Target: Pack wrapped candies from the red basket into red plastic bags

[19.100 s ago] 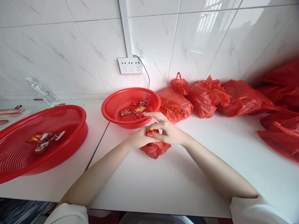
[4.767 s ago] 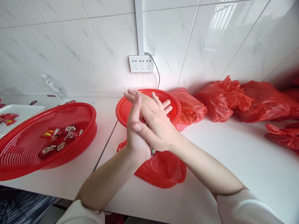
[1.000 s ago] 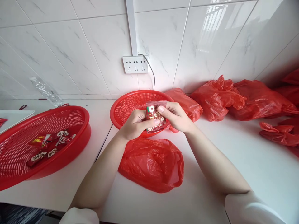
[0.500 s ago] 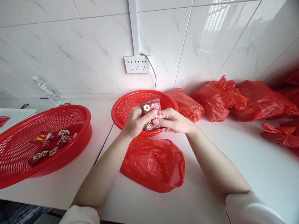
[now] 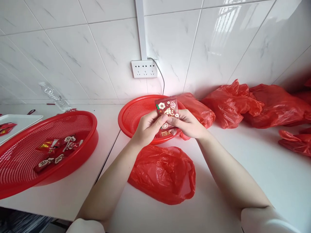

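Observation:
A dark red packet [image 5: 167,106] printed with white flowers is held up between both hands, over the front of a red mesh basket [image 5: 126,111]. My left hand [image 5: 147,127] is closed on its left side, thumb across the front. On the right side my right hand [image 5: 190,124] grips it too, its thumb tip close to the other thumb. Most of the fingers are hidden behind the packet. Just below the hands, a red plastic bag [image 5: 167,174] lies on the white table with its mouth toward the right.
A larger red basket [image 5: 93,139] at the left holds several small packets [image 5: 58,147]. Behind it are a clear bottle [image 5: 54,97] and a white tray [image 5: 21,119]. Filled red bags [image 5: 230,103] line the tiled wall on the right, beside a power socket [image 5: 144,69].
Both hands and the packet have shifted slightly right and up within the view. The whole scene has also moved a little to the right.

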Motion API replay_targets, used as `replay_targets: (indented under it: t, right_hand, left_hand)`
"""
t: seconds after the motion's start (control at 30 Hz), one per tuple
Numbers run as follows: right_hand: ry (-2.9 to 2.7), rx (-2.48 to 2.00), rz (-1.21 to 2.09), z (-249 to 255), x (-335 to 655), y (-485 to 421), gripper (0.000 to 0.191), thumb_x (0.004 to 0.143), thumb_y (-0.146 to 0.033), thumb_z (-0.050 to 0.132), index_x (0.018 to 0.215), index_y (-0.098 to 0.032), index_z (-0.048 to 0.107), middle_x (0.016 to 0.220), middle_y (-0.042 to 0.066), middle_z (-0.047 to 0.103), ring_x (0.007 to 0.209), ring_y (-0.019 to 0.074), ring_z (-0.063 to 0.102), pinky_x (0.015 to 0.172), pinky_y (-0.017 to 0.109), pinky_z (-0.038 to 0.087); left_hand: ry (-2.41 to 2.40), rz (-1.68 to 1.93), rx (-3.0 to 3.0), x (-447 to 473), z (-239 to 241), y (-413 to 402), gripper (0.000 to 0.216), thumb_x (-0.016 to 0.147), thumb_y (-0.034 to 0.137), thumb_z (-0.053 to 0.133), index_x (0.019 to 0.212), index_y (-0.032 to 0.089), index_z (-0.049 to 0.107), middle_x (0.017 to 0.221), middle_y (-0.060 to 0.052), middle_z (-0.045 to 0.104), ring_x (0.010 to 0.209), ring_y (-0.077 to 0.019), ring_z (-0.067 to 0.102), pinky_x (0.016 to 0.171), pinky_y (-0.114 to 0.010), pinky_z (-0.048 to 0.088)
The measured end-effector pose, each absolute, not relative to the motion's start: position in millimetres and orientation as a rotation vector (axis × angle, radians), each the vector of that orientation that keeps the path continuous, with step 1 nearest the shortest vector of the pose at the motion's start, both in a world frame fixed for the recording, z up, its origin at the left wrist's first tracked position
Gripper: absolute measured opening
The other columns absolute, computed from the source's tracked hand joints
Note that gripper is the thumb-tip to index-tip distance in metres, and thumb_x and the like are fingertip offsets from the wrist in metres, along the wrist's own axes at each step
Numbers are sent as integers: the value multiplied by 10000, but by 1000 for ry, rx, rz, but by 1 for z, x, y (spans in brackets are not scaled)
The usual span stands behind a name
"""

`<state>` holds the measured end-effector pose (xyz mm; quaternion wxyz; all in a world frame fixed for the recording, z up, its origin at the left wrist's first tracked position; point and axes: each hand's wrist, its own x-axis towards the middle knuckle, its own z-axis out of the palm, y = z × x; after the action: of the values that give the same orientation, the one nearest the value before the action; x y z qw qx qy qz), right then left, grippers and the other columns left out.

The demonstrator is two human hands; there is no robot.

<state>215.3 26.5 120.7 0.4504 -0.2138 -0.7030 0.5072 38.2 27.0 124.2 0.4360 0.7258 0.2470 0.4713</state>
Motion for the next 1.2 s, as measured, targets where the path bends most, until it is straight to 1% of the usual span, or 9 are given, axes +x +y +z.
replay_targets:
  t: [0.07, 0.2, 0.3, 0.4, 0.5, 0.67, 0.97, 1.1, 1.2]
  right_hand:
    - [-1663, -524, 1257, 119, 215, 28, 281, 930, -398, 542, 823, -167, 661, 711, -2, 651, 574, 89, 598, 520, 193, 505]
    - [-1690, -523, 1167, 115, 213, 29, 325, 915, -427, 562, 764, -156, 660, 688, 8, 648, 636, 114, 610, 609, 221, 518]
    - [-1668, -565, 1073, 114, 211, 30, 348, 914, -459, 548, 767, -158, 642, 675, 5, 627, 625, 120, 590, 623, 243, 516]
    - [-1596, -601, 1044, 114, 209, 32, 359, 922, -474, 529, 770, -160, 612, 674, 0, 599, 598, 108, 553, 563, 224, 472]
    - [-1575, -610, 1092, 114, 206, 33, 417, 930, -499, 500, 683, -165, 536, 579, -27, 497, 485, 79, 425, 443, 211, 355]
    - [-1590, -728, 920, 114, 202, 29, 498, 910, -526, 520, 576, -178, 398, 550, -37, 397, 504, 73, 352, 473, 226, 308]
    - [-1647, -655, 1129, 104, 198, 29, 577, 938, -559, 441, 504, -189, 349, 446, -49, 335, 416, 63, 280, 406, 238, 219]
    - [-1739, -663, 1084, 103, 199, 27, 557, 949, -535, 431, 523, -182, 369, 471, -46, 360, 452, 66, 312, 435, 231, 252]
    - [-1842, -587, 1141, 106, 202, 26, 492, 952, -497, 451, 583, -172, 451, 523, -33, 444, 488, 78, 392, 470, 229, 325]
  left_hand:
    - [579, 1163, 1722, 41, 123, 27, 243, 904, 415, 560, 869, 183, 624, 577, 42, 436, 424, -47, 352, 390, -193, 275]
    - [519, 1036, 1706, 43, 121, 26, 288, 900, 400, 565, 726, 171, 551, 545, 49, 395, 408, -49, 345, 360, -192, 258]
    - [520, 1060, 1692, 42, 123, 26, 250, 898, 381, 569, 758, 174, 570, 552, 50, 417, 403, -53, 357, 361, -201, 266]
    - [561, 1028, 1703, 37, 126, 28, 176, 858, 329, 630, 790, 167, 613, 591, 40, 454, 464, -61, 394, 422, -207, 306]
    - [611, 1007, 1727, 34, 127, 30, 196, 825, 294, 656, 695, 154, 613, 578, 26, 470, 514, -83, 426, 479, -230, 331]
    - [662, 1138, 1765, 41, 124, 29, 273, 862, 343, 610, 663, 162, 565, 612, 15, 473, 569, -100, 430, 523, -246, 332]
    - [578, 1166, 1545, 44, 125, 29, 317, 870, 402, 595, 658, 169, 555, 625, 8, 482, 566, -102, 438, 529, -240, 365]
    - [600, 1254, 1601, 42, 127, 30, 398, 873, 391, 596, 577, 170, 450, 588, 24, 390, 528, -87, 364, 494, -237, 315]
    - [704, 1360, 1711, 40, 129, 31, 383, 856, 413, 620, 599, 177, 462, 601, 22, 415, 551, -96, 396, 511, -240, 337]
